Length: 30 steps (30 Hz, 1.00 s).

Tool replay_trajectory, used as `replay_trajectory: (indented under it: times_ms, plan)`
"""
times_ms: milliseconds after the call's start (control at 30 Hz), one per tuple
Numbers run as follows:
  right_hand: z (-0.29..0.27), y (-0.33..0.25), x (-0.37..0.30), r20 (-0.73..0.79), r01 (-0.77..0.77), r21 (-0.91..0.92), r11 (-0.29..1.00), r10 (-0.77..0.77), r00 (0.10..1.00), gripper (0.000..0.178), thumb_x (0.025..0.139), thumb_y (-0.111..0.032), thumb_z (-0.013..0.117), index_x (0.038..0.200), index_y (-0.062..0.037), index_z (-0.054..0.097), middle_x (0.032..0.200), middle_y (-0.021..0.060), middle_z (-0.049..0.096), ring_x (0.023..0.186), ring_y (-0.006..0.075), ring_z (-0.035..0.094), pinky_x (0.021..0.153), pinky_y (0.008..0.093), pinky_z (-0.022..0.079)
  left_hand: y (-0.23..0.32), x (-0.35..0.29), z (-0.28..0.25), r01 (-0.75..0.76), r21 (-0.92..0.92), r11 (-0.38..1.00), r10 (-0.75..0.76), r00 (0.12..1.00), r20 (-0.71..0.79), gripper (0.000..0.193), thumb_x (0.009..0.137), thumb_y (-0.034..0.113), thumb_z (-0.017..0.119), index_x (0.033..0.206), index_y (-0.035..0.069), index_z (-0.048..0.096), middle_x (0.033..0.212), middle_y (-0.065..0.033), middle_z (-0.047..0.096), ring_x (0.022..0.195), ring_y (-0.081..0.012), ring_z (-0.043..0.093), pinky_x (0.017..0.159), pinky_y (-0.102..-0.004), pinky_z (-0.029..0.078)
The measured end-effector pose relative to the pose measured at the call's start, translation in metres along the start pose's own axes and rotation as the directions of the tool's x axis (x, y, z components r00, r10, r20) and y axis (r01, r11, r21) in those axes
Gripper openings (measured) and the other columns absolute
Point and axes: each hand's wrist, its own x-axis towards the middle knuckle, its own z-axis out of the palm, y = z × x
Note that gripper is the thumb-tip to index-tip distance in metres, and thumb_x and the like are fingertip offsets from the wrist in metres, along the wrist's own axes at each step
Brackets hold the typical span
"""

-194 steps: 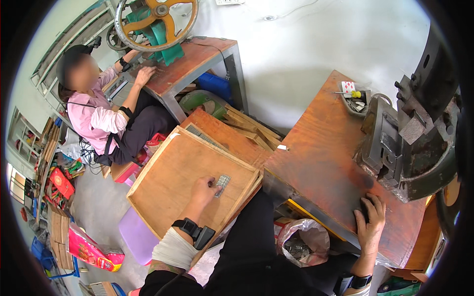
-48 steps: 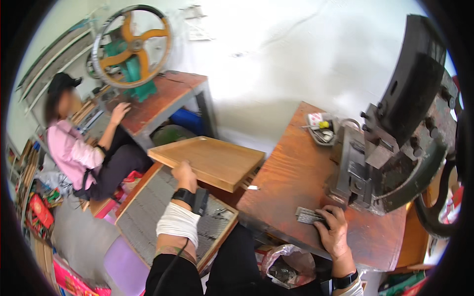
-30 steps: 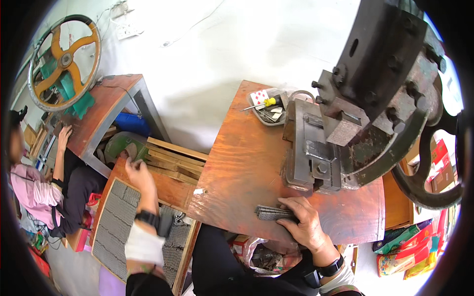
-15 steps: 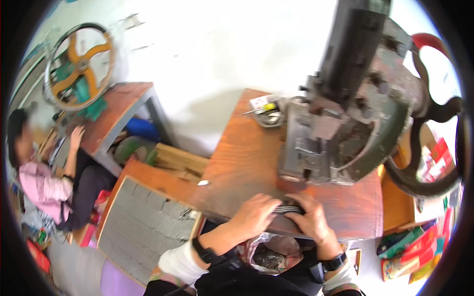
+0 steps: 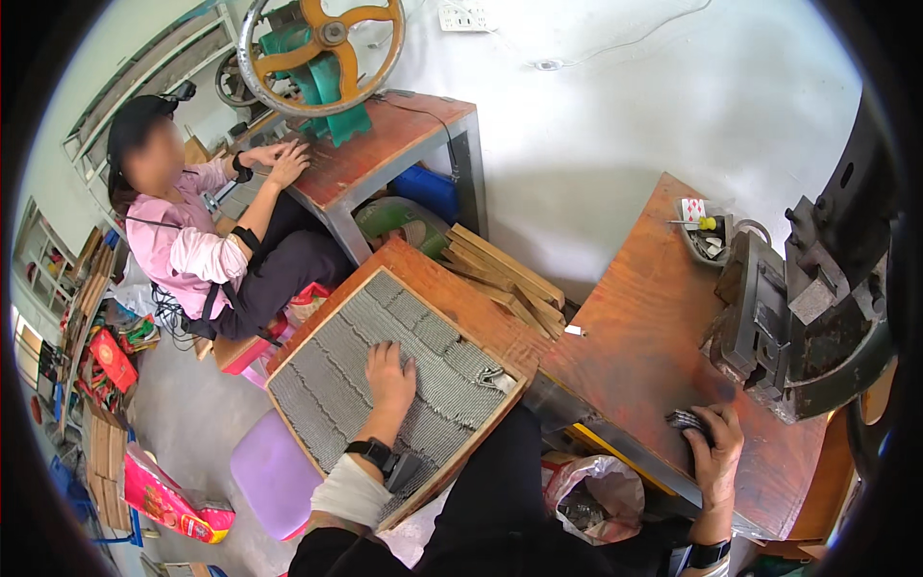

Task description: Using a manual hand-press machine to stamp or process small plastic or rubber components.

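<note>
My left hand (image 5: pixel 390 380) lies on rows of thin grey metal pieces (image 5: pixel 358 337), its fingers stretched over them and holding nothing that I can see. The rows are packed side by side in a shallow wooden-rimmed tray (image 5: pixel 300 412). Near the right edge of the rows is a gap with a few tilted pieces (image 5: pixel 492 378). My right hand (image 5: pixel 719 450) is closed on a small stack of thin metal pieces (image 5: pixel 686 420), just over the red-brown workbench (image 5: pixel 625 356). Fingers and thumb hide part of that stack.
A heavy dark press (image 5: pixel 769 317) stands on the bench at right, beside a small dish (image 5: pixel 710 240) with a yellow-handled tool. Below the bench sits a plastic-lined bag (image 5: pixel 601 490) of metal bits. At left, a co-worker (image 5: pixel 183 240) sits by another bench with a handwheel (image 5: pixel 332 38).
The view has swung left. My left hand has let go of the metal stack and moved onto the tray's rows. My right hand still holds the stack, now away from the press.
</note>
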Motion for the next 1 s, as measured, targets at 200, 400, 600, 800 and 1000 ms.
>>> replay_trajectory:
  times_ms: [200, 400, 600, 800, 1000]
  plan:
    - [0.003, -0.002, 0.003, -0.010, -0.044, -0.002, 0.999, 0.044, 0.999, 0.028, 0.067, 0.000, 0.067, 0.095, 0.0012, 0.065, 0.090, 0.0142, 0.056, 0.084, 0.0291, 0.057, 0.075, 0.0331, 0.046, 0.070, -0.017, 0.019, -0.364, -0.019, 0.931, 0.323, 0.799, 0.507, 0.059, 0.089, 0.036, 0.053, 0.137, 0.006, 0.037, 0.145, -0.0146, 0.033, 0.137, -0.0314, 0.026, 0.108, -0.0559, 0.018]
    - [0.003, -0.005, 0.002, -0.036, -0.019, -0.031, 0.999, 0.018, 0.999, 0.027, 0.067, 0.001, 0.066, 0.094, 0.0018, 0.063, 0.089, 0.0142, 0.055, 0.082, 0.0291, 0.056, 0.074, 0.0330, 0.046, 0.062, -0.012, 0.018, -0.327, -0.128, 0.936, 0.339, 0.750, 0.568, 0.060, 0.092, 0.041, 0.048, 0.139, 0.008, 0.034, 0.148, -0.0129, 0.028, 0.139, -0.0280, 0.022, 0.110, -0.0553, 0.016]
    - [-0.001, -0.007, 0.001, -0.022, -0.015, -0.038, 0.999, 0.015, 1.000, 0.027, 0.067, 0.002, 0.063, 0.094, 0.0030, 0.062, 0.088, 0.0146, 0.054, 0.082, 0.0285, 0.056, 0.075, 0.0323, 0.045, 0.010, 0.020, 0.026, -0.013, -0.198, 0.980, 0.055, 0.977, 0.208, 0.045, 0.085, 0.024, 0.059, 0.122, -0.001, 0.052, 0.132, -0.0211, 0.047, 0.128, -0.0346, 0.038, 0.103, -0.0530, 0.028]
    - [0.007, -0.004, 0.001, -0.019, -0.018, -0.061, 0.998, 0.017, 1.000, 0.028, 0.065, 0.004, 0.064, 0.093, 0.0031, 0.063, 0.087, 0.0151, 0.052, 0.081, 0.0290, 0.055, 0.074, 0.0329, 0.045, -0.019, 0.089, 0.034, 0.166, 0.227, 0.960, -0.210, 0.960, 0.185, 0.059, 0.090, 0.037, 0.052, 0.136, 0.002, 0.039, 0.143, -0.0184, 0.035, 0.136, -0.0331, 0.026, 0.106, -0.0579, 0.021]
    - [0.001, 0.010, -0.006, 0.007, 0.006, -0.115, 0.993, -0.005, 1.000, 0.028, 0.070, 0.002, 0.058, 0.098, 0.0031, 0.060, 0.093, 0.0153, 0.055, 0.088, 0.0299, 0.056, 0.081, 0.0341, 0.044, 0.007, 0.096, 0.044, 0.233, 0.262, 0.937, -0.331, 0.834, 0.441, 0.075, 0.092, 0.056, 0.036, 0.146, 0.007, 0.021, 0.154, -0.0122, 0.014, 0.143, -0.0260, 0.008, 0.111, -0.0563, 0.009]
